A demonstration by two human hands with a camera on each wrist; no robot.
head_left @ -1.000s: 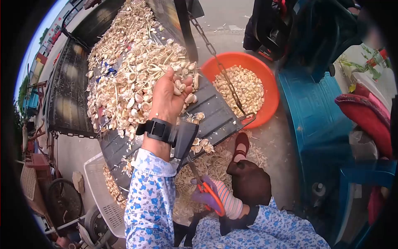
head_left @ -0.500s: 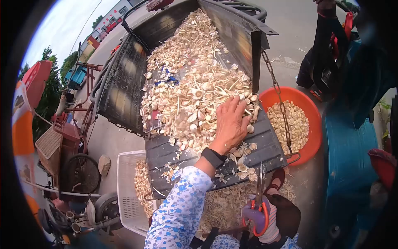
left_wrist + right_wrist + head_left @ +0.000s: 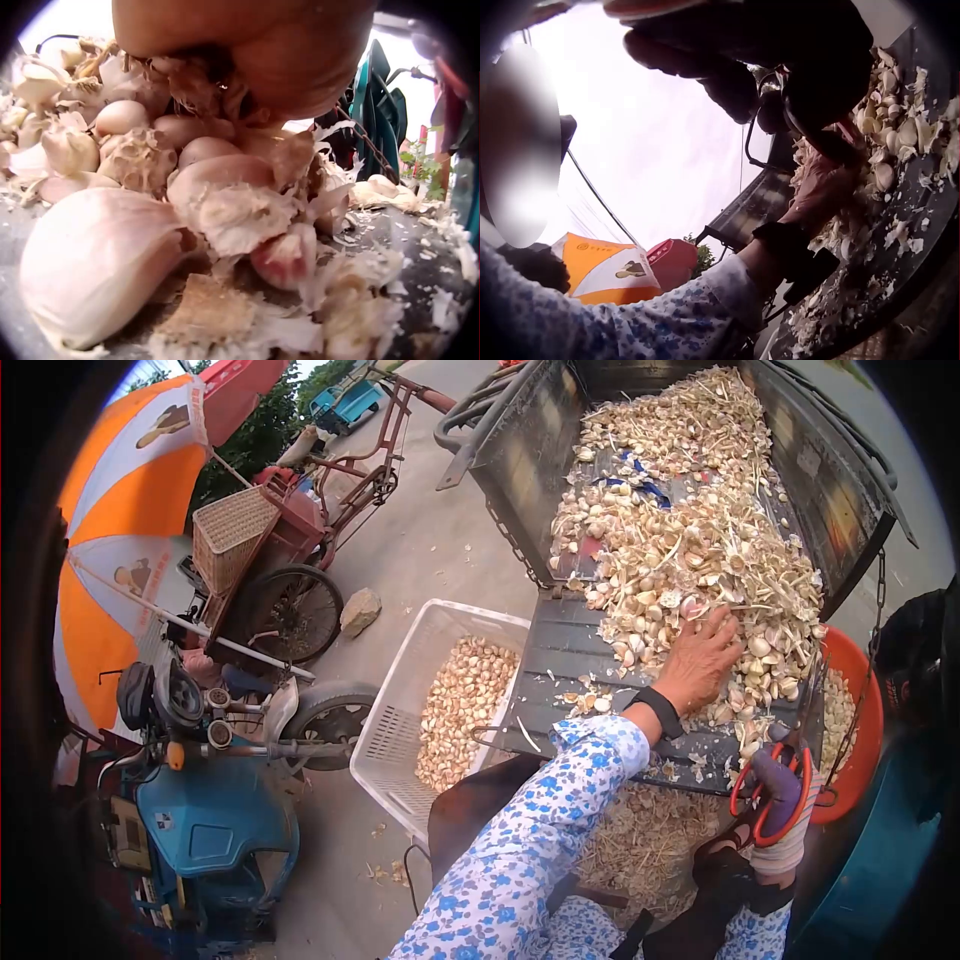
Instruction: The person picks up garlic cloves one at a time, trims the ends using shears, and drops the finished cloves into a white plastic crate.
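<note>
Garlic heaped on cart bed; left hand palm-down on heap edge, fingers flexed among the bulbs. Right hand, gloved, grips orange-handled scissors below the tailgate. Left wrist view alone shows papery skins and root ends. White crate beside cart. No legible writing.

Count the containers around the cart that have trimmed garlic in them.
2. A white crate sits on the ground left of the cart's tailgate; an orange basin sits right of it, partly hidden behind the scissors. More could be out of view.

left hand lowered onto garlic pile
</note>
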